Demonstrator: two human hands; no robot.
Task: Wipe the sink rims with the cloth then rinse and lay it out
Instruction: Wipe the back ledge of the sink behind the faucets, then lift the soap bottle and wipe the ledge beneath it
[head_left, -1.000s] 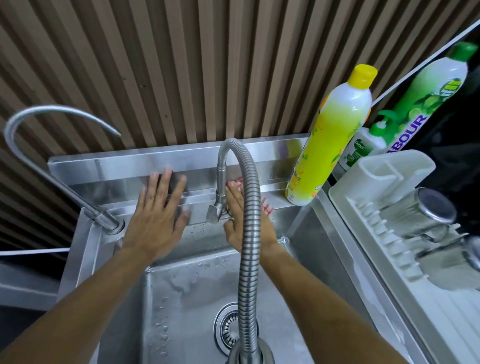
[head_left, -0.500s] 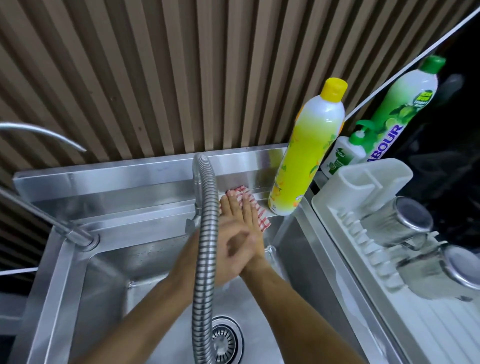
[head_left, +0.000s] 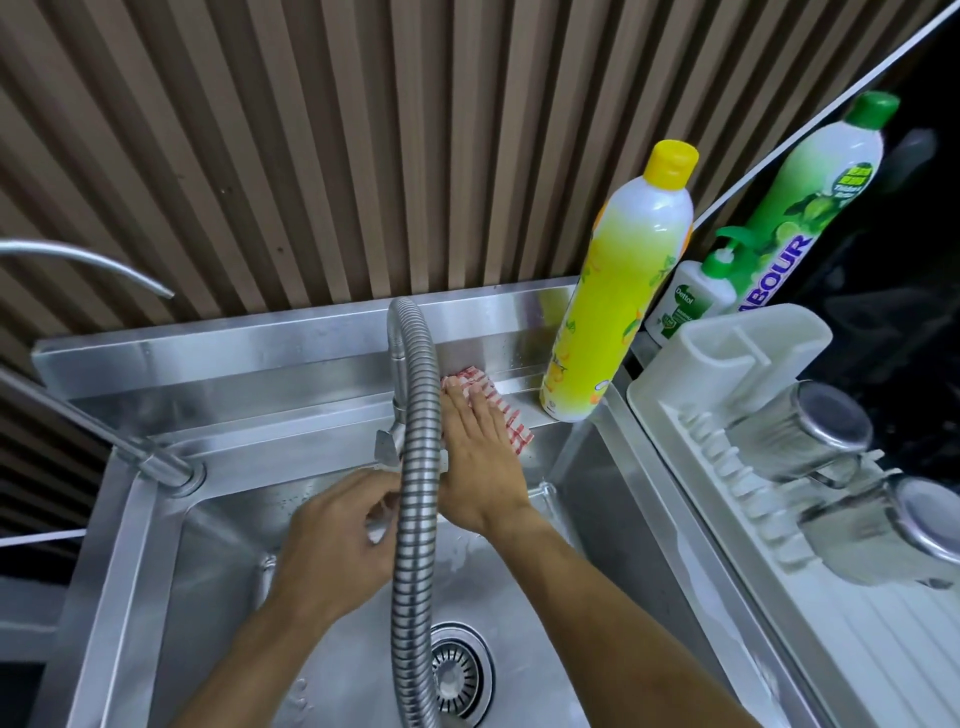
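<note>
There are two hands: the right hand (head_left: 480, 457) and the left hand (head_left: 337, 535). Under the right hand is one cloth (head_left: 498, 402). Past the right hand stand three bottles (head_left: 618, 312). To its right lie two steel cups (head_left: 795, 431). Two taps (head_left: 415, 467) rise by the hands.

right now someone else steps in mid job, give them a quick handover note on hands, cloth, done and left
Right hand: flat, fingers straight, pressing the red-checked cloth on the sink's back rim, just right of the flexible faucet hose and left of the yellow bottle.
Left hand: fingers curled beside the hose over the basin; whether it grips anything cannot be told.
Done: wiping under way at the back rim.
Left: finish the rims, rinse the cloth, lay it out.
</note>
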